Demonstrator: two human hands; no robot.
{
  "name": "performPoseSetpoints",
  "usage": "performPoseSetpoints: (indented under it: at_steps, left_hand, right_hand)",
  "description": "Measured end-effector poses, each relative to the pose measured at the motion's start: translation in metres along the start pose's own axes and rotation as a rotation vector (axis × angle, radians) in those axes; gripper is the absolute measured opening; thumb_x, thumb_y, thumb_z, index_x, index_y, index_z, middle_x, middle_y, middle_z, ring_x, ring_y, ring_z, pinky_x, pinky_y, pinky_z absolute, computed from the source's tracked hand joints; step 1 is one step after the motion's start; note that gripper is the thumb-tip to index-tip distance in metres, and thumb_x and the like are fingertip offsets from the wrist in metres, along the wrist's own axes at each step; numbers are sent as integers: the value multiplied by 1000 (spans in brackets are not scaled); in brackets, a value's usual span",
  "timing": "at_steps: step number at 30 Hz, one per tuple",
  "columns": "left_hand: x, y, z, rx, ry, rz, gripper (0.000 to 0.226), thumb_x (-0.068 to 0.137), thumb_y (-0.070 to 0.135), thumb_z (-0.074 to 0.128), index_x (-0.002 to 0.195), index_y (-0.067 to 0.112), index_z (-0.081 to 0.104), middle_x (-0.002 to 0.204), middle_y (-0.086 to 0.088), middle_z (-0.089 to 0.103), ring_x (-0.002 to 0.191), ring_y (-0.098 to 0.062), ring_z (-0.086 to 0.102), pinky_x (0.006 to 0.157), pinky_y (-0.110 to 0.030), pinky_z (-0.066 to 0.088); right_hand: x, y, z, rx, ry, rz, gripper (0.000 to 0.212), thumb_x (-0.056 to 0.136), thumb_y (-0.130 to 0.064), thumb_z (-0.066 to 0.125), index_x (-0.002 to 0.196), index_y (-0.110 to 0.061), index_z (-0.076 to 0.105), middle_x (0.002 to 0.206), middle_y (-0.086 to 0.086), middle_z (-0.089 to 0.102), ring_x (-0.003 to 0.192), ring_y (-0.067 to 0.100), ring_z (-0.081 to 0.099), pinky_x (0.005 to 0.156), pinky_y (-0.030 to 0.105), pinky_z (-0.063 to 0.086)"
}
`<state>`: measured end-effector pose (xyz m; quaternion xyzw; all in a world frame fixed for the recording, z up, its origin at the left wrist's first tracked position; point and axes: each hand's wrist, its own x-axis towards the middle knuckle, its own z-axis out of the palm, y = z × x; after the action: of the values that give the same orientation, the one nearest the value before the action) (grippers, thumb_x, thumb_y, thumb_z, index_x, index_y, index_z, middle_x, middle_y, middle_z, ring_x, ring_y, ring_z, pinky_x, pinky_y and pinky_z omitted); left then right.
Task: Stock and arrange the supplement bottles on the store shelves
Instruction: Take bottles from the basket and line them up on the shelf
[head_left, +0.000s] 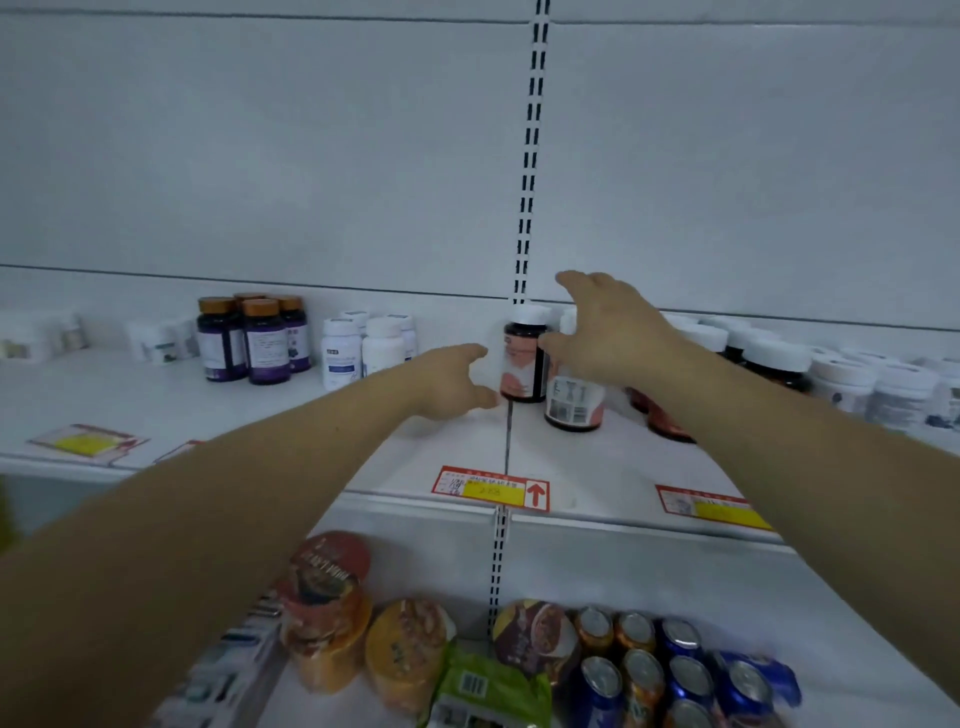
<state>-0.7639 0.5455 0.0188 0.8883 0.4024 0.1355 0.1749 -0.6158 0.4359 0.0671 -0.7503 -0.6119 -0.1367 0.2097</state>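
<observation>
A dark bottle with a white cap and a pink label (522, 364) stands upright on the white middle shelf (467, 447), at the slotted upright. My left hand (452, 382) is just left of it, fingers and thumb curved toward its side with a small gap. My right hand (608, 332) hovers spread over a second dark bottle (571, 402) whose barcode faces me. The thumb reaches toward the first bottle, and the hand hides the second bottle's cap.
Purple bottles with copper caps (254, 338) and white bottles (363, 348) stand to the left. More white-capped bottles (779, 364) crowd the right. Price tags (491, 488) line the shelf edge. Below are noodle cups (327, 608) and drink cans (675, 670).
</observation>
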Motion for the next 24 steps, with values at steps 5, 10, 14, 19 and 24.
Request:
performPoseSetpoints:
  at_steps: [5, 10, 14, 19, 24]
  left_hand:
    - [-56, -35, -18, 90, 16, -61, 66, 89, 47, 57, 146, 29, 29, 153, 3, 31, 135, -20, 36, 106, -28, 27]
    - [-84, -94, -42, 140, 21, -170, 64, 87, 49, 58, 143, 31, 34, 152, 4, 32, 133, -20, 38, 107, -32, 31]
    - [-79, -137, -61, 142, 15, -182, 64, 88, 49, 57, 144, 30, 33, 152, 3, 32, 134, -20, 37, 107, -32, 30]
    - [-41, -169, -74, 39, 41, -145, 77, 87, 42, 62, 149, 21, 21, 153, -4, 31, 135, -23, 37, 110, -35, 31]
    - [-7, -167, -66, -236, 44, -65, 95, 88, 24, 65, 150, 31, -6, 153, -6, 30, 133, -26, 40, 103, -34, 35]
  right_hand:
    - [19, -45, 18, 73, -63, -130, 68, 91, -43, 55, 149, -21, 25, 149, 8, 33, 136, 27, 32, 105, 35, 31]
    - [33, -84, 56, 162, -185, -92, 72, 91, -44, 55, 150, -21, 22, 154, 7, 27, 139, 25, 30, 106, 32, 30]
    - [51, -109, 80, 214, -214, -2, 69, 91, -38, 57, 149, -18, 25, 151, 8, 33, 134, 25, 36, 99, 29, 33]
    - [70, -135, 106, 289, -222, 85, 64, 93, -29, 55, 149, -21, 23, 145, 13, 39, 128, 29, 43, 96, 30, 35]
    - [82, -143, 122, 399, -112, 163, 44, 93, -30, 55, 134, -21, 40, 120, 11, 56, 98, 27, 53, 78, 26, 36]
